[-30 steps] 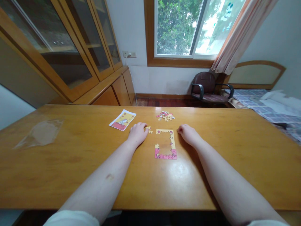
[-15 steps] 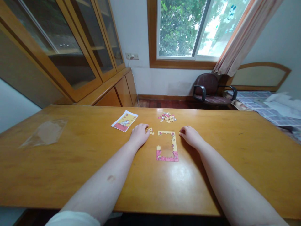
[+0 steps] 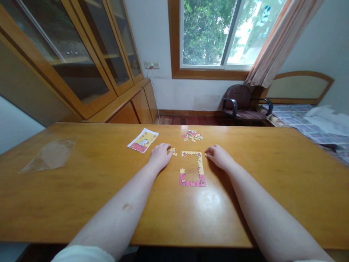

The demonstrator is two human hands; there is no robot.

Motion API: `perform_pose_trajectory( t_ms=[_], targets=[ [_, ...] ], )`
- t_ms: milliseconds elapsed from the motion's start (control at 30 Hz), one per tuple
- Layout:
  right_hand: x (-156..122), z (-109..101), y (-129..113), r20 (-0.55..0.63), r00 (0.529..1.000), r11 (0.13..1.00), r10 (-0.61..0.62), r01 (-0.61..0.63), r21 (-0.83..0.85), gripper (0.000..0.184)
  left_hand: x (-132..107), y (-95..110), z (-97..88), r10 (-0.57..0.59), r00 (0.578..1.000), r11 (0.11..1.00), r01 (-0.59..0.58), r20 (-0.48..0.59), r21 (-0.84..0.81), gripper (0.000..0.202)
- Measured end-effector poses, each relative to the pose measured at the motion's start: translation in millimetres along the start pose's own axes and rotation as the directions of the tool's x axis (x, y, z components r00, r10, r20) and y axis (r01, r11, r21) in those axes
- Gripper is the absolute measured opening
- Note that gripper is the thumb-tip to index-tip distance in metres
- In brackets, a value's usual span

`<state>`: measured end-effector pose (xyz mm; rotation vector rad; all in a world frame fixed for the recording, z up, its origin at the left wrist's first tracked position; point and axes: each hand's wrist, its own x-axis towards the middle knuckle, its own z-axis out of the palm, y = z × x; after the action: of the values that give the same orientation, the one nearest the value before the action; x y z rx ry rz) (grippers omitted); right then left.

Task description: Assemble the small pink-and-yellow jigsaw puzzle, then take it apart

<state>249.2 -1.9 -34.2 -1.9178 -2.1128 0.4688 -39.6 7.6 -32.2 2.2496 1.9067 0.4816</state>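
On the table lies a partly joined jigsaw puzzle frame, pink along the bottom and yellow above, with a gap in its left side. To its left, my left hand rests with curled fingers against a few loose yellow puzzle pieces; what its fingertips hold, if anything, is hidden. Just right of the frame's top corner, my right hand pinches a small yellowish puzzle piece, mostly covered by the fingers. A heap of mixed puzzle pieces sits beyond the frame.
A picture card in yellow and pink lies at the back left of the wooden table. Farther left is a clear plastic bag. Past the far edge stand a glass-fronted cabinet, an armchair and a bed.
The whole view has shifted slightly. My right hand has come a little closer to the frame's upper right corner. My left hand stays beside the loose yellow pieces.
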Motion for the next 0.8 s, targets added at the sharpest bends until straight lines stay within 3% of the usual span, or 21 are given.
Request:
perform_pose_trajectory(
  t_ms=[233, 400, 500, 600, 700, 800],
  targets=[
    [-1.3, -1.1, -3.0, -0.014, 0.999, 0.999, -0.047, 0.047, -0.025, 0.013, -0.1, 1.4, -1.7, -0.017, 1.0, 1.0, 0.017, 0.014, -0.008, 0.031],
    [-2.0, -2.3, -6.4, -0.053, 0.999, 0.963, 0.003, 0.012, 0.268, 0.006, -1.5, 5.8, -4.3, 0.024, 0.999, 0.996, -0.027, -0.032, -0.084, 0.029],
    [-4.4, 2.5, -16.3, -0.068, 0.998, 0.851, 0.009, 0.028, 0.525, 0.008, -6.5, 14.8, -6.1, 0.193, 0.979, 0.966, -0.201, -0.066, -0.163, 0.026],
    [-8.6, 13.5, -30.1, 0.012, 0.997, 0.629, -0.07, 0.034, 0.777, 0.014, -14.2, 26.2, -7.7, 0.383, 0.921, 0.898, -0.39, -0.074, -0.205, 0.023],
    [-12.9, 24.0, -42.5, 0.058, 0.984, 0.437, -0.167, 0.021, 0.899, 0.031, -20.5, 35.0, -9.0, 0.509, 0.86, 0.834, -0.503, -0.035, -0.226, 0.025],
    [-15.2, 28.9, -49.4, 0.074, 0.974, 0.356, -0.212, 0.007, 0.934, 0.04, -23.2, 39.1, -9.4, 0.567, 0.823, 0.803, -0.551, 0.008, -0.226, 0.025]
  ],
)
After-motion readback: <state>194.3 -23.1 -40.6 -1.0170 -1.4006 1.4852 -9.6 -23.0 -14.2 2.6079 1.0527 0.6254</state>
